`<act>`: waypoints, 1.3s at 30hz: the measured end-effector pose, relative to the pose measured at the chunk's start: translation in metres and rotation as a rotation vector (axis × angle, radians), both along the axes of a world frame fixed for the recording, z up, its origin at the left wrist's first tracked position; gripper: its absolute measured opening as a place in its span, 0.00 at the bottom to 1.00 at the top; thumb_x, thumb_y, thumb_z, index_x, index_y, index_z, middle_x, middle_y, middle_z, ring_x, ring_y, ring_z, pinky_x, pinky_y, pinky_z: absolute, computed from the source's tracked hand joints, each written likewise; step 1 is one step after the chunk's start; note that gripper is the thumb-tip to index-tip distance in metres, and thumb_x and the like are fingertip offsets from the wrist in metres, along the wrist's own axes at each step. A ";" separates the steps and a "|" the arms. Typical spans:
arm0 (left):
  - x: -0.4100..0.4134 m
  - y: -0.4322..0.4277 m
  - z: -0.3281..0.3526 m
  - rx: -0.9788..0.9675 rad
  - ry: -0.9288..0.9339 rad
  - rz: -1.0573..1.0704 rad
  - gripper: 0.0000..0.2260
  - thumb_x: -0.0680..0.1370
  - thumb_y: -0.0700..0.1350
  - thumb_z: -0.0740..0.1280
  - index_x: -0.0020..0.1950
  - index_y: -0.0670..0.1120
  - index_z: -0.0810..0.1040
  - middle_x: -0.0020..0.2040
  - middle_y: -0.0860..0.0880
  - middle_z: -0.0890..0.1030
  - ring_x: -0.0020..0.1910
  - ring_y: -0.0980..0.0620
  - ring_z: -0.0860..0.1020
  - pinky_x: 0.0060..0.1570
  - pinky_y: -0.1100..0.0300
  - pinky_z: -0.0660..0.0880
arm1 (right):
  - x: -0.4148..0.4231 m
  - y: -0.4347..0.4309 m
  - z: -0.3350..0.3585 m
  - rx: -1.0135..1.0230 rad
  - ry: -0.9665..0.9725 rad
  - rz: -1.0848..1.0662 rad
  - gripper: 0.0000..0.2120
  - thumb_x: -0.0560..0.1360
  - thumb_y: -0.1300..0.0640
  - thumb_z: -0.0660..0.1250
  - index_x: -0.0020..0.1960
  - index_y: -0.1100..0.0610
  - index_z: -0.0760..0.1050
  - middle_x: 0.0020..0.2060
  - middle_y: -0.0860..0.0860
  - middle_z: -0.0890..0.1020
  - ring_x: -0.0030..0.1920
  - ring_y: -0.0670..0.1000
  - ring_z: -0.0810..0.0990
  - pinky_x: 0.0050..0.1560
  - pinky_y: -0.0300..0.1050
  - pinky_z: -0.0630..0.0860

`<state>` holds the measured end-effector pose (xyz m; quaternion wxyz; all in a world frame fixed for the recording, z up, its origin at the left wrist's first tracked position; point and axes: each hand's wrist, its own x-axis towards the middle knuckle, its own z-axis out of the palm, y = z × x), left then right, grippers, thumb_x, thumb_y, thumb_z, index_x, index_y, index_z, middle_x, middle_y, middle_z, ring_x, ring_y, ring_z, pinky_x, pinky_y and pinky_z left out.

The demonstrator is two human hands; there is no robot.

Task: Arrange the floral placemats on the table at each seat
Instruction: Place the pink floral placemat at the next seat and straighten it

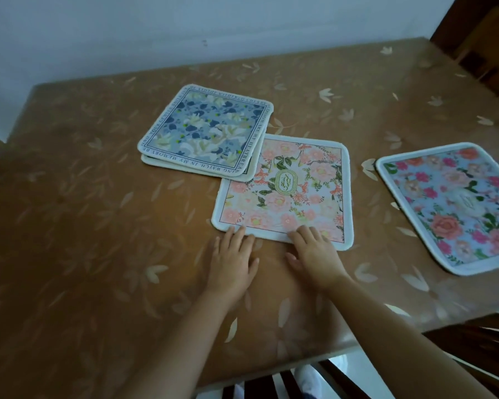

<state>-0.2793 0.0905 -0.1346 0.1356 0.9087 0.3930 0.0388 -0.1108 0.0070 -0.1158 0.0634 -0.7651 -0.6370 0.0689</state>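
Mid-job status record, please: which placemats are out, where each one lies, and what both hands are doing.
pink placemat: flat at mid-table, far left corner overlapped by the blue stack
blue placemat: on top of the stack, far left of the pink one
lower mat: under the blue one, only its white edge shows
rose placemat: alone on the right, apart from the pink one
left hand: fingers straight, tips at the pink placemat's near edge
right hand: fingers flat on that same edge
table: brown leaf-patterned cover
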 end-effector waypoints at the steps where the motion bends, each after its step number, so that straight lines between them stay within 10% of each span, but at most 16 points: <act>1: -0.001 0.002 -0.001 -0.006 -0.004 -0.007 0.23 0.78 0.52 0.58 0.71 0.47 0.60 0.74 0.47 0.58 0.73 0.48 0.49 0.70 0.48 0.46 | 0.005 0.000 -0.002 -0.007 0.016 -0.036 0.19 0.74 0.52 0.65 0.60 0.60 0.70 0.55 0.58 0.74 0.56 0.59 0.71 0.50 0.54 0.72; 7: -0.001 0.001 -0.008 -0.020 -0.038 -0.043 0.22 0.78 0.52 0.58 0.70 0.47 0.61 0.74 0.47 0.58 0.73 0.49 0.50 0.70 0.48 0.45 | 0.020 0.007 -0.006 0.043 0.088 -0.105 0.19 0.71 0.50 0.69 0.60 0.56 0.73 0.55 0.57 0.75 0.57 0.59 0.70 0.50 0.56 0.71; 13: 0.008 0.007 -0.008 -0.021 -0.131 -0.041 0.21 0.77 0.51 0.61 0.68 0.47 0.65 0.73 0.48 0.62 0.72 0.49 0.52 0.70 0.50 0.48 | 0.026 0.010 -0.004 0.275 0.035 0.056 0.08 0.66 0.62 0.72 0.43 0.64 0.79 0.34 0.60 0.81 0.35 0.60 0.80 0.24 0.53 0.77; 19: 0.025 0.005 -0.003 -0.131 -0.342 0.066 0.17 0.74 0.46 0.68 0.62 0.45 0.74 0.68 0.46 0.69 0.71 0.46 0.58 0.68 0.49 0.55 | 0.034 0.012 -0.002 0.223 0.397 -0.232 0.09 0.65 0.66 0.72 0.45 0.58 0.82 0.39 0.54 0.82 0.44 0.57 0.78 0.40 0.48 0.75; 24: 0.016 -0.002 0.004 -0.194 -0.470 0.140 0.14 0.72 0.42 0.71 0.57 0.43 0.78 0.65 0.43 0.73 0.70 0.45 0.61 0.67 0.47 0.60 | 0.005 0.015 0.007 0.109 0.489 -0.265 0.05 0.66 0.63 0.71 0.41 0.56 0.83 0.37 0.50 0.81 0.39 0.50 0.77 0.31 0.30 0.63; 33: -0.094 -0.012 0.020 -0.044 -0.312 0.147 0.15 0.73 0.46 0.61 0.54 0.40 0.79 0.61 0.40 0.76 0.65 0.38 0.68 0.58 0.36 0.66 | -0.142 0.029 0.002 0.053 0.767 -0.435 0.04 0.70 0.53 0.69 0.40 0.53 0.80 0.39 0.46 0.78 0.38 0.47 0.76 0.31 0.35 0.68; 39: -0.113 -0.034 0.014 -0.148 -0.172 0.053 0.15 0.75 0.44 0.66 0.62 0.46 0.75 0.68 0.45 0.70 0.71 0.47 0.59 0.68 0.43 0.54 | -0.128 0.007 0.002 0.075 0.827 -0.208 0.09 0.73 0.61 0.67 0.53 0.59 0.79 0.50 0.54 0.77 0.52 0.53 0.75 0.54 0.40 0.70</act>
